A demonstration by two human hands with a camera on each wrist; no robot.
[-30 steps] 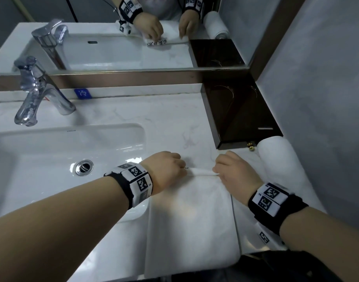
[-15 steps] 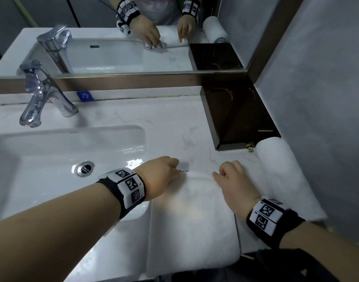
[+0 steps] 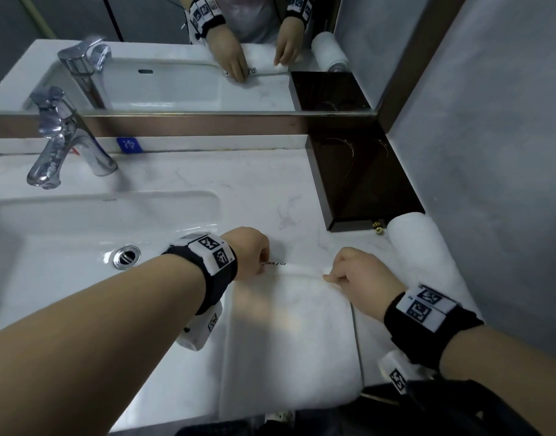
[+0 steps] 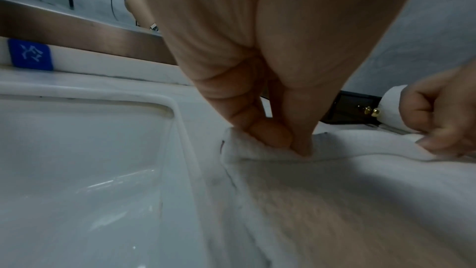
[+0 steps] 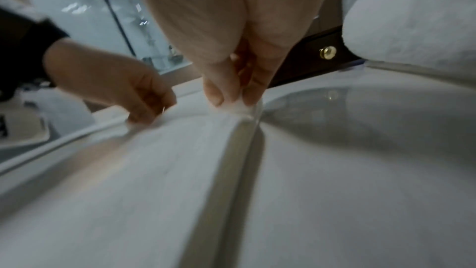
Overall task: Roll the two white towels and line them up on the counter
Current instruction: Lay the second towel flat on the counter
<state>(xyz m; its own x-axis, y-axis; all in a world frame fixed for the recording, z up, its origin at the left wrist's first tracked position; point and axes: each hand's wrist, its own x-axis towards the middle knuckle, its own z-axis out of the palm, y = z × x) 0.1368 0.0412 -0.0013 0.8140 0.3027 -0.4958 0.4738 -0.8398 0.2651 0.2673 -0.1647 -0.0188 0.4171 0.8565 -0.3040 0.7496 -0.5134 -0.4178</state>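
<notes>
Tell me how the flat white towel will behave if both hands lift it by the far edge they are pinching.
Probably floppy: the flat white towel already bends and curls where the left hand and right hand pinch it. Its near end drapes over the counter edge, so it would likely sag. The started roll would probably loosen if released.

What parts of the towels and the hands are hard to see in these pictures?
- Near end of the flat towel: head view, it drops over the counter edge, behind dark clothing.
- Left hand fingertips: head view, curled under the knuckles; only the left wrist view shows their grip.
- Black print on the towel's far edge: head view, too small, partly under that hand.
- Rolled towel: near end behind the right hand and its wristband; right wrist view crops it.
</notes>
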